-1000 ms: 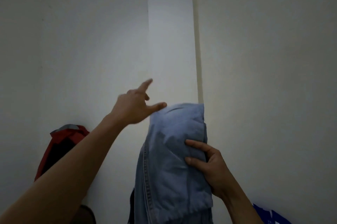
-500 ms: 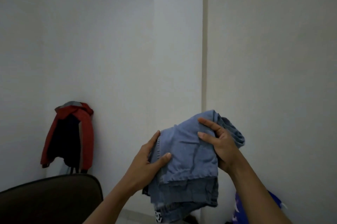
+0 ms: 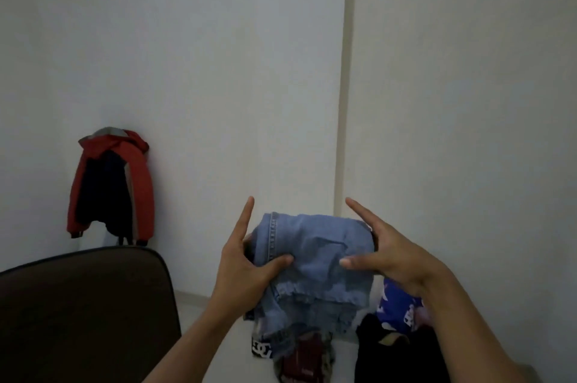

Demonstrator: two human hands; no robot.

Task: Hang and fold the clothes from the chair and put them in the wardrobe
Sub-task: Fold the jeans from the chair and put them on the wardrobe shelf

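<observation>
Folded light-blue jeans (image 3: 315,261) sit between my two hands at chest height, in front of a pale wall. My left hand (image 3: 243,267) grips their left side, thumb pressed on top and other fingers behind, the index finger pointing up. My right hand (image 3: 390,254) holds the right side the same way, thumb on the denim and the index finger raised. The dark brown chair back (image 3: 84,301) fills the lower left. More clothes lie below the jeans: a dark red and patterned heap (image 3: 303,360), a black garment (image 3: 393,351) and a blue printed one (image 3: 396,304).
A red and dark jacket (image 3: 109,186) hangs on the wall at the left, above the chair. A vertical beige strip (image 3: 343,101) runs down the wall right of centre. The pale floor (image 3: 193,304) shows beside the chair.
The jeans went from hanging long, held up high, to a compact folded bundle lower down. My left hand came off the wall onto them. The view tilted down, showing the chair.
</observation>
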